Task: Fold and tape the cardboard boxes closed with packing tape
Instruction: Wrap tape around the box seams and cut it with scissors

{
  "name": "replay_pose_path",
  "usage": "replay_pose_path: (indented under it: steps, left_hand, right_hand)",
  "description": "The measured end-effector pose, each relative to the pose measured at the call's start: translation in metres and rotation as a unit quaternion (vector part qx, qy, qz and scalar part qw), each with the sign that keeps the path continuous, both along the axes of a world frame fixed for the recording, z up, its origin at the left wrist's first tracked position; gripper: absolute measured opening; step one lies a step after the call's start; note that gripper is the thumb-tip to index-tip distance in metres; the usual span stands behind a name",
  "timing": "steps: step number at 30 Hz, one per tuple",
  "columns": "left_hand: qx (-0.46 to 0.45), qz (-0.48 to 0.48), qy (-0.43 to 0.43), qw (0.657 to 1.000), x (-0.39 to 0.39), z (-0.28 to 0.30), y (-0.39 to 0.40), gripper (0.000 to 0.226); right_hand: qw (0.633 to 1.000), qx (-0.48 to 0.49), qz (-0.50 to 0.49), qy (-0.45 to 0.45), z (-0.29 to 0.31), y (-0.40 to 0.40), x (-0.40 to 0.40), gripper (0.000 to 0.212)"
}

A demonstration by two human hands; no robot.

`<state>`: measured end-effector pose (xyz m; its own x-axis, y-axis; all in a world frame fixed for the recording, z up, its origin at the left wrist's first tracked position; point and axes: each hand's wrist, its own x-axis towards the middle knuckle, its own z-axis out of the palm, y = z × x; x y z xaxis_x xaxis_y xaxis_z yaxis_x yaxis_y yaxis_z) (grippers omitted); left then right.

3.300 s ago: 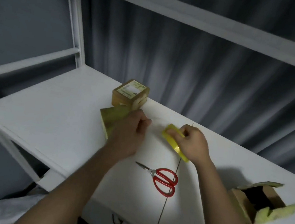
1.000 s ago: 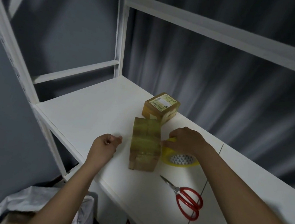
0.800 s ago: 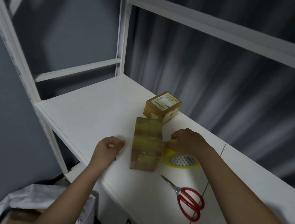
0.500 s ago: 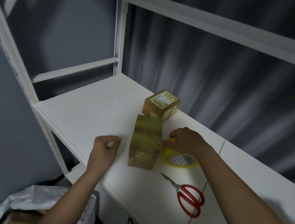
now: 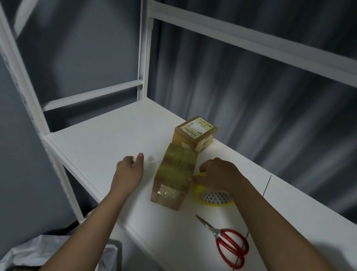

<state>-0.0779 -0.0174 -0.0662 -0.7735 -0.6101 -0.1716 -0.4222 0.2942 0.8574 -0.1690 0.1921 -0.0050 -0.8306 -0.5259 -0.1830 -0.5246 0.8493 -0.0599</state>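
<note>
A closed cardboard box (image 5: 174, 177), wrapped in glossy tape, lies on the white shelf (image 5: 105, 140). Behind it stands a second taped box (image 5: 194, 136) with a printed label on top. A yellow tape roll (image 5: 212, 197) lies flat to the right of the near box. My right hand (image 5: 220, 173) rests over the roll and its fingers pinch the yellow roll at its edge beside the box. My left hand (image 5: 129, 172) hovers to the left of the near box, blurred, fingers loose and holding nothing.
Red-handled scissors (image 5: 228, 243) lie near the shelf's front edge, right of centre. White uprights (image 5: 147, 42) and crossbars frame the shelf against a grey curtain. A white plastic bag (image 5: 48, 252) sits on the floor below the left front corner.
My left hand has uncurled and lifted a little toward the near box. The right hand stays on the tape roll. The boxes and scissors have not moved.
</note>
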Motion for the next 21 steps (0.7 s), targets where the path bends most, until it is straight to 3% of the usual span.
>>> replay_pose_path:
  steps: [4,7,11,15,21]
  left_hand:
    - [0.181,-0.077,-0.042,0.98,-0.01,0.019,-0.001,0.063]
    - [0.222,-0.082,-0.039,0.971,-0.015,0.03,-0.002,0.047]
    - [0.177,-0.13,0.029,0.975,-0.017,0.027,-0.008,0.023]
    - [0.033,-0.124,0.108,0.986,-0.02,0.016,-0.012,0.029]
    - [-0.081,-0.102,0.096,0.987,-0.027,0.009,-0.004,0.02]
  right_hand:
    - [1.0,0.009,0.0,-0.003,0.002,0.004,0.001,0.047]
    - [1.0,0.01,0.001,-0.007,0.003,0.005,0.002,0.048]
    - [1.0,0.009,-0.006,-0.007,0.002,0.005,0.001,0.047]
    - [1.0,0.006,-0.004,-0.005,0.0,0.007,0.0,0.047]
    - [1.0,-0.002,-0.007,-0.014,0.001,0.004,-0.002,0.045]
